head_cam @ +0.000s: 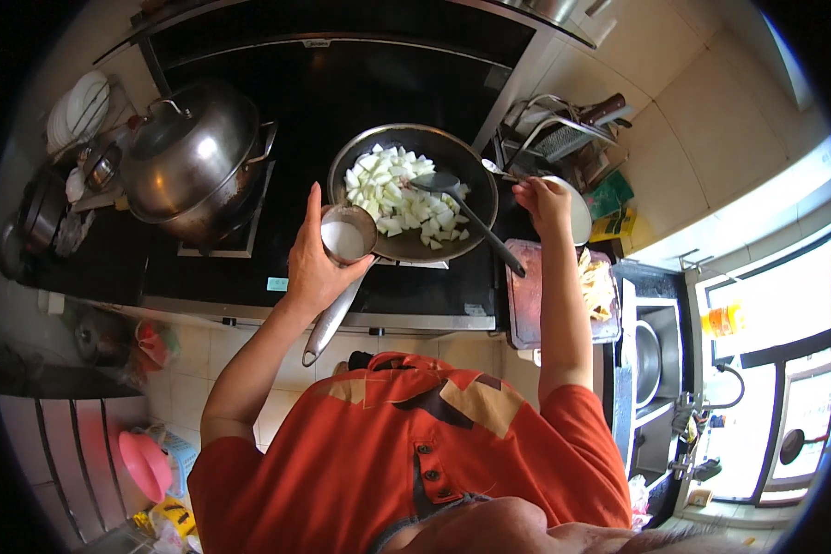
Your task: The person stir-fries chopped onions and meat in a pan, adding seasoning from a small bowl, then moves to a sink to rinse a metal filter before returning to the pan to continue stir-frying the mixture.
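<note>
My left hand (310,260) is wrapped around a small metal bowl (368,225) of white granules (343,239), at the near left rim of a frying pan (481,208). Pale, chopped vegetable pieces (388,181) lie in the pan. A dark spatula (485,228) rests among them, its handle sticking out over the near right rim. To the right of the pan, my right hand (547,201) pinches a small metal spoon (494,167) by its handle. The pan's metal handle (336,315) points towards me, below my left hand.
A large lidded wok (194,152) stands on the left burner. Under my right forearm lies a cutting board (525,311) with pale yellowish slices (595,285). Beyond it are a white dish (576,211) and a rack (561,128) with knives and a grater. A sink (654,360) is at the right.
</note>
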Demonstrator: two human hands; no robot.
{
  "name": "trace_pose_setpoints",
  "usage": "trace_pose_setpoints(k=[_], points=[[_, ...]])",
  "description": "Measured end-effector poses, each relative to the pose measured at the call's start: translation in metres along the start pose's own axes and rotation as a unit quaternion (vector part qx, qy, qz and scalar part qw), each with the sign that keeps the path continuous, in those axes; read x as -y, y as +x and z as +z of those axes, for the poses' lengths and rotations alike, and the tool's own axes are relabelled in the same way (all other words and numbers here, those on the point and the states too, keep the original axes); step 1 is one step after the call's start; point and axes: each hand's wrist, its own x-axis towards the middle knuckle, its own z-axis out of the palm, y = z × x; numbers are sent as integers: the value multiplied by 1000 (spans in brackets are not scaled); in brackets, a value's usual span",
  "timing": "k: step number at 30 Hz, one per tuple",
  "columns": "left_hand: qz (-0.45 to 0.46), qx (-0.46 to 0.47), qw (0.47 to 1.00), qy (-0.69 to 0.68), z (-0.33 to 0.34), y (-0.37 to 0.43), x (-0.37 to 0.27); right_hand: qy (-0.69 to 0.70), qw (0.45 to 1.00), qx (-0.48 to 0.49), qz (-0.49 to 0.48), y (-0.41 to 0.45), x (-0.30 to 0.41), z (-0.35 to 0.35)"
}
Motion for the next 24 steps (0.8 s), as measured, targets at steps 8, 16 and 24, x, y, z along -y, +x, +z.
trace_pose_setpoints(k=[8, 16, 24], points=[[-19, -34, 999, 1, -4, 1, 9, 18, 992, 122, -8, -25, 54, 58], [-16, -26, 1000, 5, -8, -1, 2, -62, 990, 117, -56, -24, 8, 104], [34, 16, 997, 71, -1, -10, -1, -256, 890, 325, -189, -171, 11, 127]])
